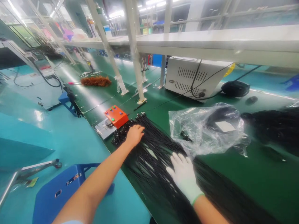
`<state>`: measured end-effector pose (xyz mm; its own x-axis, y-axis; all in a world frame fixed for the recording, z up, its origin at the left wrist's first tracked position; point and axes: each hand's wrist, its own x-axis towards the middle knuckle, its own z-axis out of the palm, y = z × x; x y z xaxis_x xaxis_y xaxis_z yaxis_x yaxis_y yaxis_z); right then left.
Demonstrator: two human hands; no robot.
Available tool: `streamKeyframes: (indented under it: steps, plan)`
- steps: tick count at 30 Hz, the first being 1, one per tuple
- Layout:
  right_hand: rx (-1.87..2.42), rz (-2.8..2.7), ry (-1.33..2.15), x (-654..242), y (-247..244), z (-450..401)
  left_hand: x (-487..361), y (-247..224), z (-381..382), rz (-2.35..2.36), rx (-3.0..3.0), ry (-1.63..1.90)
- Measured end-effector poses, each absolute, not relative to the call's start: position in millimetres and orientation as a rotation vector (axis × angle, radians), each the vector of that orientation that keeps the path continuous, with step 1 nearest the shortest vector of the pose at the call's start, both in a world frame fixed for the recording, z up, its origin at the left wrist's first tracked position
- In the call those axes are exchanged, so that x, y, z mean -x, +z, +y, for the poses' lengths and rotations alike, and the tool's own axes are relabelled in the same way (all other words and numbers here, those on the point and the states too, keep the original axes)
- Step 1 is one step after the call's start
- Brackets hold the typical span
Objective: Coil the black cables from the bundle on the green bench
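Note:
A wide spread of long black cables (pixel 161 146) runs diagonally over the green worktop, with small connector ends bunched at the far left. My left hand (pixel 135 135) is bare and lies over the cables near those ends, its fingers curled down around some of them. In a white glove, my right hand (pixel 183 172) rests palm down further along the cables, fingers extended and slightly apart. Just beyond my left hand sits an orange box (pixel 116 116) with green, blue and red buttons, partly on a light metal plate (pixel 104 129).
A clear plastic bag (pixel 205 130) with black cable inside lies right of the cables. Behind stand a grey vented machine (pixel 191 77) and white shelf posts (pixel 135 56). A brown duster (pixel 95 81) lies farther back. A blue stool (pixel 60 193) stands below left.

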<state>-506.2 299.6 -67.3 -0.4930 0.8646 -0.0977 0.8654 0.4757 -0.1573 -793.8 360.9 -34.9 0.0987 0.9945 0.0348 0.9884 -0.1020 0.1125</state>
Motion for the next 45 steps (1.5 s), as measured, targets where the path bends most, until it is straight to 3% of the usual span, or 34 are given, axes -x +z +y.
streamKeyframes:
  steps: [7,15,25,45]
  plan:
    - [-1.761,2.723,-0.359,514.2,-64.9,284.8,779.7,-45.2,326.6,1.932,-2.358,0.195]
    - [-2.102,2.561,-0.304,478.5,-51.8,276.4,716.5,-35.3,380.3,1.688,-2.453,0.242]
    - [-2.225,2.376,-0.394,462.4,-69.2,294.0,690.7,-30.9,430.9,1.341,-2.583,-0.076]
    - [-2.007,2.639,-0.431,464.2,-48.0,304.8,755.8,-30.4,417.2,1.676,-2.637,-0.212]
